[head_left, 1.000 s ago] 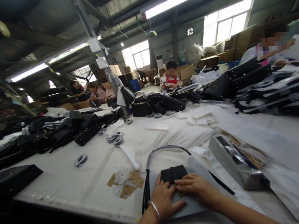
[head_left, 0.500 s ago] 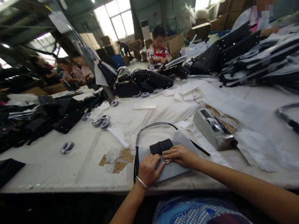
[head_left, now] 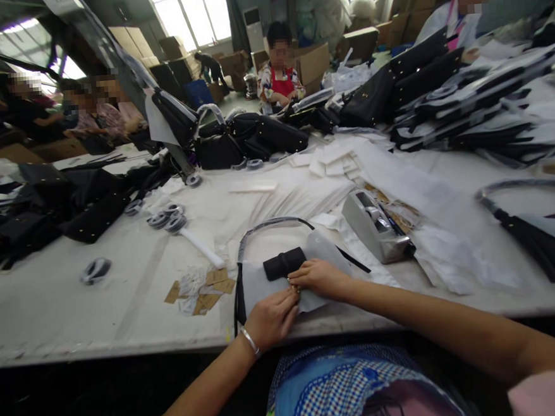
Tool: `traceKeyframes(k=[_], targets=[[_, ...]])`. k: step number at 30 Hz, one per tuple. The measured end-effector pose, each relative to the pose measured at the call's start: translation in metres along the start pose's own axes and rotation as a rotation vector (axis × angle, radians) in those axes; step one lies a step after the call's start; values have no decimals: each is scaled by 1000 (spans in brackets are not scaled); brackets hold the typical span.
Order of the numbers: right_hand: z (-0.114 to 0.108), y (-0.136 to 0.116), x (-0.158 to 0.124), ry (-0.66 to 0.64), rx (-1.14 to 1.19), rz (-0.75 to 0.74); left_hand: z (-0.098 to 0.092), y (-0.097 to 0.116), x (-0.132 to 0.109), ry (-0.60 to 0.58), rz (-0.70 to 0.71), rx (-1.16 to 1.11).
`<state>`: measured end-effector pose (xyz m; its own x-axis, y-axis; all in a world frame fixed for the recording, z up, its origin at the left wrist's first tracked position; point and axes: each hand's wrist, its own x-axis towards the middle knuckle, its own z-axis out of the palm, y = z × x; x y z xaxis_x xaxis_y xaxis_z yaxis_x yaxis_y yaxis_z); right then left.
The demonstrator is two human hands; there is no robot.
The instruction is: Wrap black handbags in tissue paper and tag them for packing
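Observation:
A handbag lies on the table in front of me, its body covered by a sheet of white paper (head_left: 257, 285). Its wrapped handle (head_left: 264, 226) arches away from me. On top of the paper is a black strap-like flap (head_left: 281, 265), with a small gold-coloured clasp (head_left: 293, 287) at its near side. My right hand (head_left: 324, 279) pinches at the clasp from the right, fingertips closed together. From the near left, my left hand (head_left: 271, 319) has its fingers pressed together at the same clasp. The fingers partly hide the clasp.
Left of the bag lie brown tags (head_left: 210, 292) and rolls of wrapped strap (head_left: 167, 219). A grey tape dispenser (head_left: 376, 226) stands to the right. Another black bag (head_left: 531, 241) lies farther right. Piles of black bags (head_left: 253, 133) line the back, where a person in red (head_left: 283, 84) sits.
The head view has shifted, so the scene sits further left and higher. My left hand has slid back from the flap's edge towards me. My right hand stays at the clasp.

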<state>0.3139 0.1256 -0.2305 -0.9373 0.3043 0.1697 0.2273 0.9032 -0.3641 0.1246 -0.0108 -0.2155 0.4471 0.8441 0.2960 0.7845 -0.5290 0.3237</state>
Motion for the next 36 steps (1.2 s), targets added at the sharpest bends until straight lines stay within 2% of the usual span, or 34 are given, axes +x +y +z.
traceKeyframes(k=[4, 11, 14, 16, 19, 22, 26, 28, 31, 34, 36], targets=[[-11, -5, 16, -88, -205, -190, 3, 10, -6, 10, -20, 47], [-26, 10, 38, -190, -263, -439, 20, 5, -18, 21, -21, 228], [-27, 12, 42, -201, -293, -500, 19, -2, -19, 8, 32, 302], [-25, 9, 42, -193, -294, -488, 14, -9, -17, -21, 103, 344], [-20, 2, 37, -190, -263, -384, 5, -20, -15, -78, 206, 397], [-22, -3, 32, -185, -170, -180, 2, -26, -16, -93, 246, 467], [-48, 8, 47, -238, 157, -5, 10, -26, -23, -38, 267, 564], [-68, 26, 69, -156, 204, 122, 13, -25, -25, 5, 276, 597], [-91, 63, 121, 45, 103, 299, 13, -28, -25, 80, 298, 610], [-102, 99, 179, 122, 3, 413, 17, -37, -23, 178, 324, 595], [-104, 117, 212, 126, -57, 495, 28, -44, -24, 248, 353, 604]])
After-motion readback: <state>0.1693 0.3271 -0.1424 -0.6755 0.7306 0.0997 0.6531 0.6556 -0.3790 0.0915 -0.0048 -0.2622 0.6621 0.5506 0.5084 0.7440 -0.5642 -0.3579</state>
